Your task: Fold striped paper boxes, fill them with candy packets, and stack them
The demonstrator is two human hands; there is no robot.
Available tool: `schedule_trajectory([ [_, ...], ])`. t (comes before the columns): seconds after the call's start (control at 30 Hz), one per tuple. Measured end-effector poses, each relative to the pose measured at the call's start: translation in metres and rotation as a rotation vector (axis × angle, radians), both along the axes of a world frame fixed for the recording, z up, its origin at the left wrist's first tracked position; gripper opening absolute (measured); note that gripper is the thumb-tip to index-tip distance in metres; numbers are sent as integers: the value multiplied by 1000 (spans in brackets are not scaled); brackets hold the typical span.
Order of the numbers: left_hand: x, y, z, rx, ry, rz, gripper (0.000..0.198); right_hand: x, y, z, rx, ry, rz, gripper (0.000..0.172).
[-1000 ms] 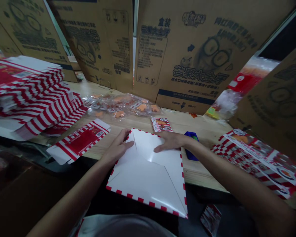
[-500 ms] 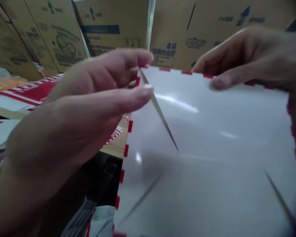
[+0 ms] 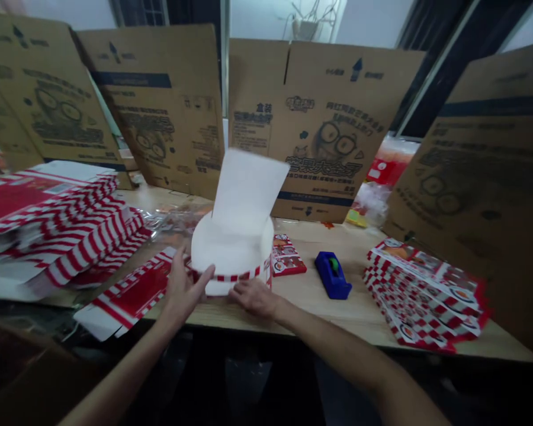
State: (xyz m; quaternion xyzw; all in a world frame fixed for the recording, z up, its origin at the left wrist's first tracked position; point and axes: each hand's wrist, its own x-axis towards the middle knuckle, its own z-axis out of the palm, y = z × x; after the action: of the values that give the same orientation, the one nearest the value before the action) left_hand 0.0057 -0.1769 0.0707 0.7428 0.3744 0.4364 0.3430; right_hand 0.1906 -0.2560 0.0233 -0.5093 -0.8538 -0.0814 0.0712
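Observation:
A partly folded paper box point(image 3: 224, 248), white inside with a red-and-white chequered edge, stands at the table's front edge. One tall white flap point(image 3: 249, 192) rises from its back. My left hand point(image 3: 184, 290) grips the box at its left side, thumb in front and the other fingers partly hidden behind it. At the lower front right, my right hand point(image 3: 255, 296) has its fingers curled around the chequered front edge. Just left of the box lies a flat red-and-white carton point(image 3: 135, 293), overhanging the table edge.
Striped flat cartons point(image 3: 66, 231) are piled at the left. A blue tape dispenser point(image 3: 333, 275) and a small red printed box point(image 3: 288, 255) lie right of the box. Chequered cartons point(image 3: 426, 293) form a stack farther right. Large cardboard boxes point(image 3: 337, 130) line the table's back.
My view has pulled back and now takes in more of the table. The white sheet held up close is now lower and bent into a box shape. My left hand has closed on its side.

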Motion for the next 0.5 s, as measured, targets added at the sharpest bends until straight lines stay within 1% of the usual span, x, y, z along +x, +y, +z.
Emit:
schedule_trajectory([
  [0.03, 2, 2, -20, -95, 19, -19, 69, -1, 0, -19, -24, 19, -16, 13],
  [0.07, 4, 2, -36, -159, 28, -50, 66, -3, -4, -32, -24, 48, -29, 13],
  [0.1, 5, 2, -48, -202, 35, -61, 60, -4, -10, -41, -9, 92, -29, 14],
  [0.13, 5, 1, -57, -234, 33, -56, 55, -5, -18, -45, 27, 148, -12, 16],
  [0.2, 6, -1, -64, -280, 14, -28, 50, -1, -39, -45, 132, 290, 34, 20],
  [0.23, 7, -2, -65, -304, 0, -19, 51, 5, -49, -42, 200, 372, 29, 22],
  [0.27, 8, -3, -64, -325, -14, -19, 53, 13, -58, -38, 280, 461, -18, 23],
  [0.3, 9, -3, -63, -338, -29, -23, 55, 25, -65, -33, 362, 548, -118, 24],
  [0.33, 11, -4, -62, -342, -40, -29, 56, 39, -69, -28, 427, 625, -261, 24],
  [0.37, 13, -5, -61, -339, -45, -32, 57, 55, -69, -24, 458, 682, -426, 23],
  [0.4, 15, -6, -61, -332, -43, -32, 58, 72, -66, -21, 441, 714, -597, 22],
  [0.43, 17, -7, -61, -326, -42, -26, 58, 89, -59, -19, 364, 715, -742, 24],
  [0.47, 18, -8, -61, -324, -44, -19, 59, 105, -49, -19, 244, 693, -858, 30],
  [0.5, 19, -9, -61, -330, -54, -11, 60, 118, -38, -19, 106, 659, -948, 43],
])
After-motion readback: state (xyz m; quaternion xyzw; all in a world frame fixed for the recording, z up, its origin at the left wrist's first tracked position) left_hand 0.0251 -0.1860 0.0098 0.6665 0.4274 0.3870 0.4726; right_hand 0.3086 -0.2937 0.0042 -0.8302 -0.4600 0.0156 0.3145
